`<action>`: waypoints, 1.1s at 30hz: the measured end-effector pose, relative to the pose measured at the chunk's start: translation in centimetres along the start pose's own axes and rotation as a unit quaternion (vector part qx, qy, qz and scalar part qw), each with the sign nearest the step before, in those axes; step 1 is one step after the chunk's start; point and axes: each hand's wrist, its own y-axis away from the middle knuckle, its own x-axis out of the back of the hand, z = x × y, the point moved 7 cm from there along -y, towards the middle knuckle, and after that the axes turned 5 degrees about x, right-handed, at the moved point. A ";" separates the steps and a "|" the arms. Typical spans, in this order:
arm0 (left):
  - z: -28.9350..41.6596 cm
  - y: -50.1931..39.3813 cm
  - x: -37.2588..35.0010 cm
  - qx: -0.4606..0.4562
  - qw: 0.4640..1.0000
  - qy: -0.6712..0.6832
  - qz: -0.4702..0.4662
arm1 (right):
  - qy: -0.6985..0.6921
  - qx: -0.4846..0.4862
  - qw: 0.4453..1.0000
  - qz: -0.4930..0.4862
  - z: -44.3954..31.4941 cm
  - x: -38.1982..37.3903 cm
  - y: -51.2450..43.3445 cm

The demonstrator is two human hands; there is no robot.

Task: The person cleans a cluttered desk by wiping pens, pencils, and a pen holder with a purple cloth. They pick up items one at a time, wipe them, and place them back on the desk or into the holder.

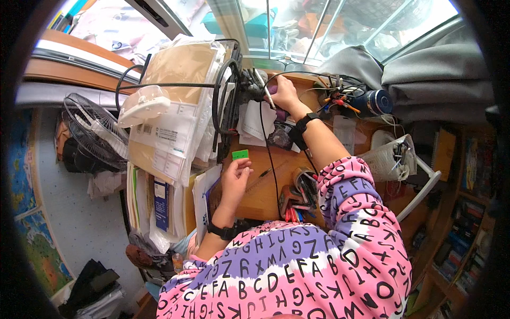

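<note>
My left hand (236,179) is over the wooden desk (255,199), fingers curled at the lower edge of a small flat-looking green block (240,154) with dark marks. The fingertips appear to grip it. My right hand (286,95) reaches to the back of the desk, beside a purple object (273,90) and a white pen (263,81). Its fingertips are partly hidden, so whether it holds anything is unclear. Crumpled white papers (257,119) and a dark mesh-like bundle (280,135) lie below that hand. A thin black cable (271,159) runs down between both hands.
On the left stands a tall stack of folders and envelopes (175,115), with a white plastic device (145,105) against it. A pen cup (305,179) is near my right forearm. Farther right are a dark blue cylinder (376,102), tangled cables and a white basket (392,157). A fan (95,131) stands far left.
</note>
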 end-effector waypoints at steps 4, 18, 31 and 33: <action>-0.3 -0.5 -0.5 0.011 1.000 0.007 -0.005 | -0.002 0.044 0.998 -0.053 -3.1 -0.3 -0.9; 4.8 -5.9 -7.9 0.000 0.979 0.169 -0.112 | -0.125 0.185 0.972 0.075 -8.1 3.5 1.0; 10.9 -1.7 -5.8 -0.100 0.979 0.161 -0.079 | -0.094 0.231 0.966 -0.064 -8.2 13.6 16.3; 10.3 -2.6 -5.3 -0.109 0.983 0.143 -0.040 | -0.075 0.197 0.977 -0.024 -7.5 16.2 19.5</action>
